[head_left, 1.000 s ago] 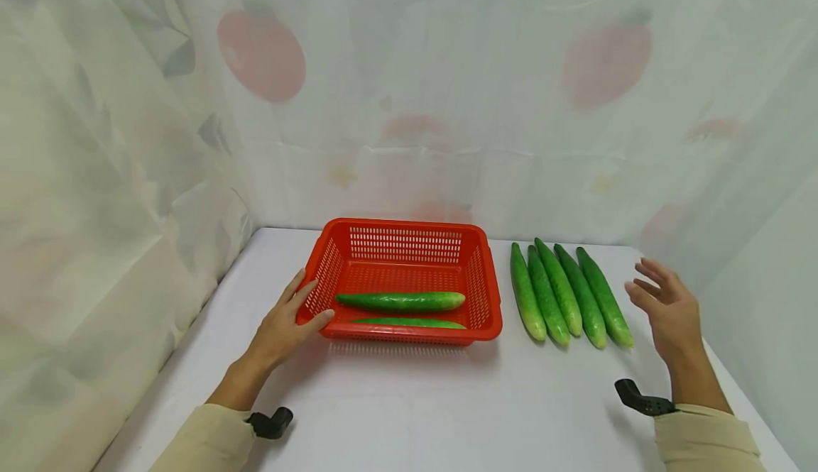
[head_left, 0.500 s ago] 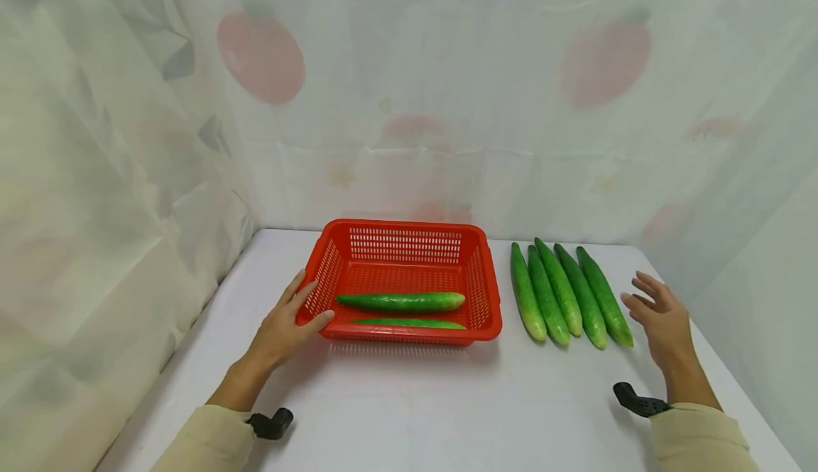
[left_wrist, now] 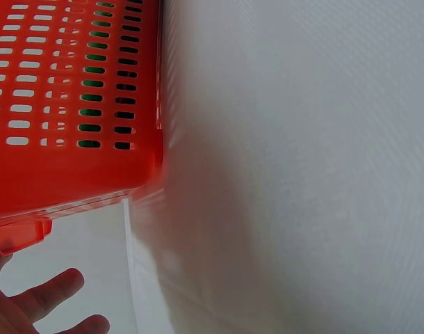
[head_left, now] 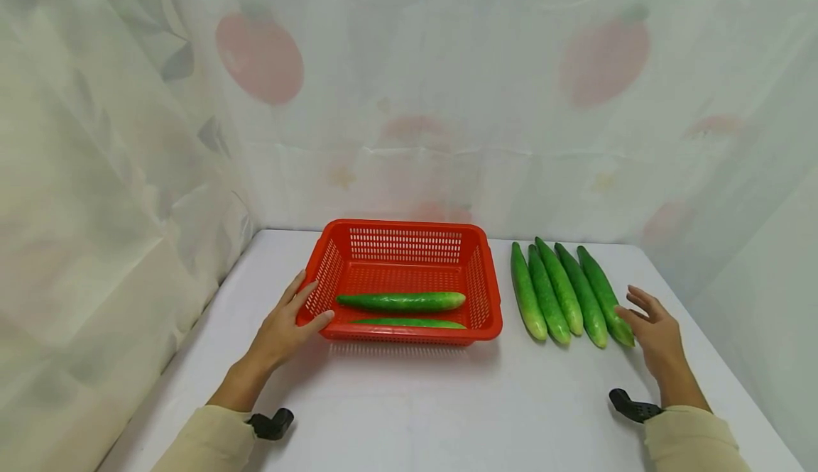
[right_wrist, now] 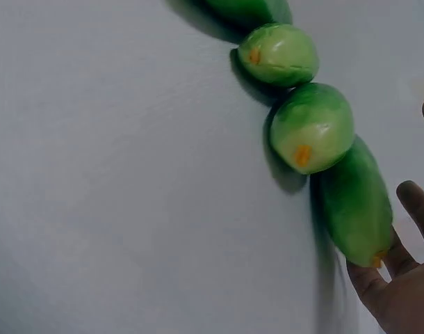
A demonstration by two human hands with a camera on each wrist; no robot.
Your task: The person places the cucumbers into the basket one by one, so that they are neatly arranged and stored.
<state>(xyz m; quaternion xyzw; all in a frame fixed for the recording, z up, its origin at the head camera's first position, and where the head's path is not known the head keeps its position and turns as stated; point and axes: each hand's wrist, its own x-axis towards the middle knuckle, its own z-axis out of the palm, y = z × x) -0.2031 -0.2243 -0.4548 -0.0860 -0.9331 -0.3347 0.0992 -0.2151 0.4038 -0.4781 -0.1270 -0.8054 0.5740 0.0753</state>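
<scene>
A red plastic basket (head_left: 409, 227) with slotted walls sits on the table. Two cucumbers lie crosswise in it: one (head_left: 401, 302) in full view, another (head_left: 409, 323) partly behind the front rim. My left hand (head_left: 281, 326) rests at the basket's left front corner, fingers spread and the thumb on the rim. To the right, several cucumbers lie side by side, pale ends toward me. My right hand (head_left: 658, 333) is beside the pale end of the rightmost cucumber (head_left: 603, 294), fingers loosely bent around nothing. In the right wrist view that cucumber (right_wrist: 358, 209) overlaps the fingers; contact is unclear.
The table (head_left: 447, 415) has a white cover. A pale printed curtain (head_left: 409, 67) hangs behind it, and more sheeting (head_left: 115, 209) closes off the left side. A black wrist camera (head_left: 271, 424) is strapped to the left wrist, another (head_left: 633, 407) to the right.
My right hand has moved left and toward me, down to the end of the rightmost cucumber. The left hand and the basket have stayed in place.
</scene>
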